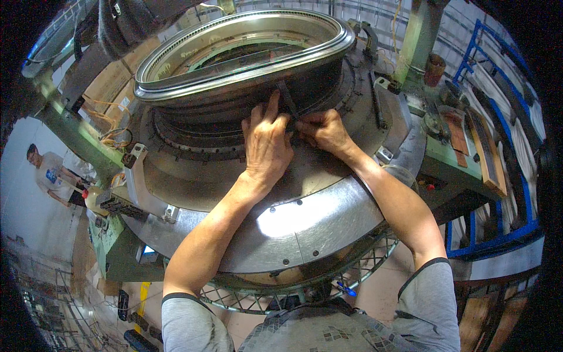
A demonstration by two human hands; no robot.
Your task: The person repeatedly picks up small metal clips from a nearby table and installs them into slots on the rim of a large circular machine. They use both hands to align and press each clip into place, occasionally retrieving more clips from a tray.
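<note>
A large round metal ring part (205,126) with a bright polished rim stands on a wide circular fixture in front of me. My left hand (267,144) rests against its dark side wall, index finger stretched upward and the other fingers partly bent. Just right of that finger, a thin dark strip-like tool (286,97) leans against the wall below the rim; its exact kind is unclear. At the strip's lower end, my right hand (327,132) has thumb and fingers pinched together on it. The fingertips of both hands are close to each other, partly in shadow.
The fixture's shiny flat plate (299,232) lies under my forearms. On the right, a green bench (446,158) carries a wooden frame (485,155) and cans, with a blue rack (501,111) beyond. Green posts (76,126) flank the fixture. Another person (53,173) stands far left.
</note>
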